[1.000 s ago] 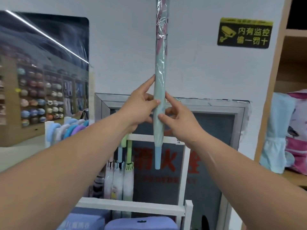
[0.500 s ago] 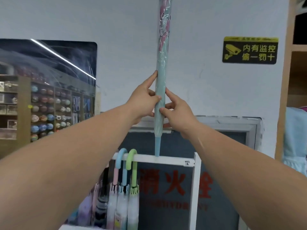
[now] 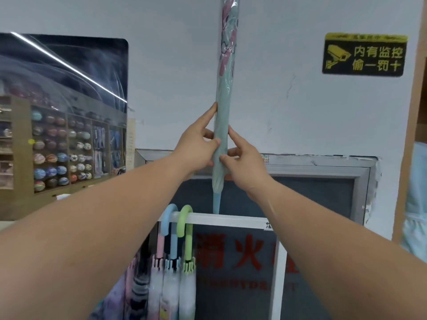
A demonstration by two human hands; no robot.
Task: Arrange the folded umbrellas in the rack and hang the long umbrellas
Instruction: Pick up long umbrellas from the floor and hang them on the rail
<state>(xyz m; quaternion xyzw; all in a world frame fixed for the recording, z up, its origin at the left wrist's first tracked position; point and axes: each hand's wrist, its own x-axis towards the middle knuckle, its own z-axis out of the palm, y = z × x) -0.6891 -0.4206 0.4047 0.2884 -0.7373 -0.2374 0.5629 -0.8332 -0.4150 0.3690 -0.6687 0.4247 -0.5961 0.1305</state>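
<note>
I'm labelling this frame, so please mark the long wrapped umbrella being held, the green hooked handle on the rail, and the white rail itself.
Long pale-green plastic-wrapped umbrella point(image 3: 223, 116): head view, mid-canopy above the hands.
Green curved hook handle point(image 3: 185, 218): head view, top of the hook over the rail.
White horizontal rack rail point(image 3: 231, 220): head view, bare stretch right of the handles.

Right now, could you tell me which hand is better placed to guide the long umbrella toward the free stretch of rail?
Probably the right hand: it grips the long umbrella lower, on the side of the white rail free of hooks. The left hand is above the hung handles.
</note>
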